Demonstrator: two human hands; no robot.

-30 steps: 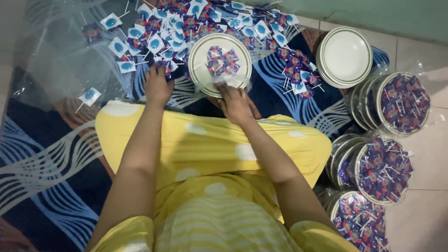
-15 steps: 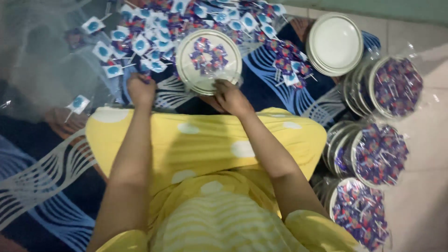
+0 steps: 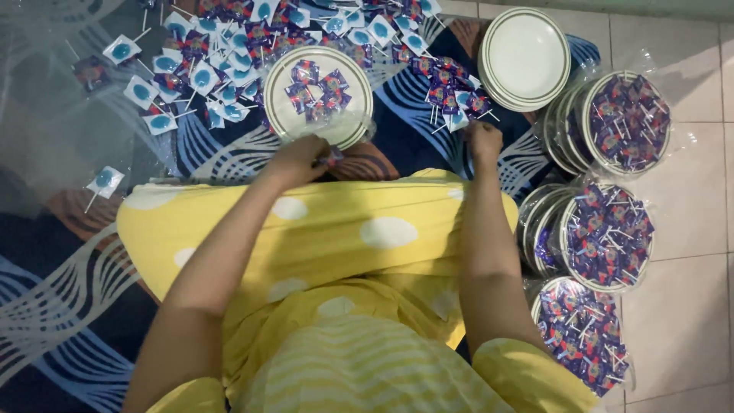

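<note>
Fingers (image 3: 319, 153) of the left hand (image 3: 300, 159) are curled tight at the near rim of a white green-edged plate (image 3: 353, 75). They are bunched where a wrinkle of clear film (image 3: 359, 126) laps over that rim, with something small and dark at their tips; whether they pinch film, a sweet or nothing cannot be told. To the right of the plate the right hand (image 3: 484, 141) lies knuckles-up, its fingers (image 3: 477, 128) bent down onto the near edge of a heap of purple-wrapped lollipops (image 3: 451, 86), and the grip, if any, is hidden. A small ring of the same purple lollipops (image 3: 317, 90) sits in the middle of the plate. Left of the plate is a scatter of blue lollipops in clear wrappers (image 3: 191, 76), and beyond them lies a loose sheet of clear plastic (image 3: 46, 122). Further right than the heap stands a stack of empty plates (image 3: 524, 57), with three film-wrapped plates packed full of sweets (image 3: 627, 122) on the tiled floor (image 3: 688, 245) past the edge of the blue patterned mat (image 3: 229, 145). Judging by those finished plates, the plate is at the filling stage and far from full. The next move would call for a firm hold on sweets from the heap and a steady hand on the rim.
</note>
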